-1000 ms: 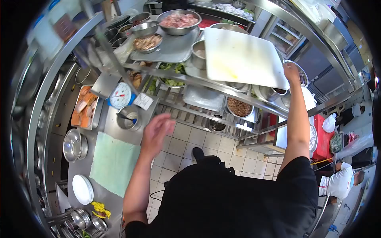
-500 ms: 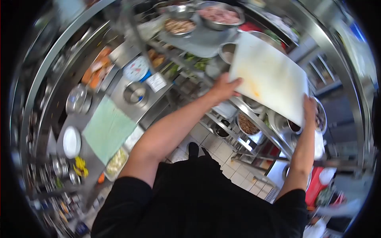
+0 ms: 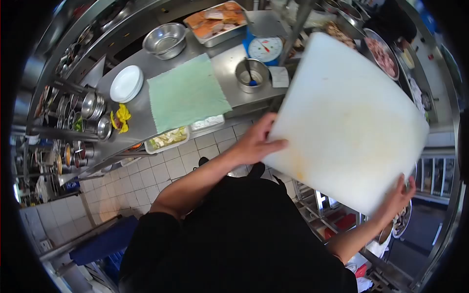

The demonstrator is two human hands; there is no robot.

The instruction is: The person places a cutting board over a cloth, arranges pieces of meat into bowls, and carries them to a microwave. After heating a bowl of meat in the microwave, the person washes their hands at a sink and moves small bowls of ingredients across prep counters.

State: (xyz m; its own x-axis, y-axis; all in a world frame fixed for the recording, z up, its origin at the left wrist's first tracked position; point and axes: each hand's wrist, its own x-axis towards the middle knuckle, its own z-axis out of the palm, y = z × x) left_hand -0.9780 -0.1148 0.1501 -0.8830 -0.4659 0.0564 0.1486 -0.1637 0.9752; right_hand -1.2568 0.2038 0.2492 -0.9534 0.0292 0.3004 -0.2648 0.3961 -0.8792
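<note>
A large white cutting board (image 3: 351, 117), marked with yellowish stains, is held up in front of me, slightly tilted. My left hand (image 3: 259, 139) grips its near left corner, thumb on top and fingers hidden beneath. At the near right edge my right hand (image 3: 396, 198) holds the board too, its fingers bent against the rim. Left of the board, a pale green cloth (image 3: 188, 93) lies spread on the steel counter (image 3: 229, 68).
Along the counter stand a tray of salmon pieces (image 3: 217, 22), steel bowls (image 3: 165, 41), a dial scale (image 3: 265, 49), a small pot (image 3: 251, 75) and white plates (image 3: 126, 84). A bowl of pink meat (image 3: 382, 56) is beyond the board. A container of cut vegetables (image 3: 167, 139) sits below the counter edge.
My view has swung left toward the counter with the green cloth. The cutting board, still in both hands, has come away from over the shelf rack and appears larger and nearer.
</note>
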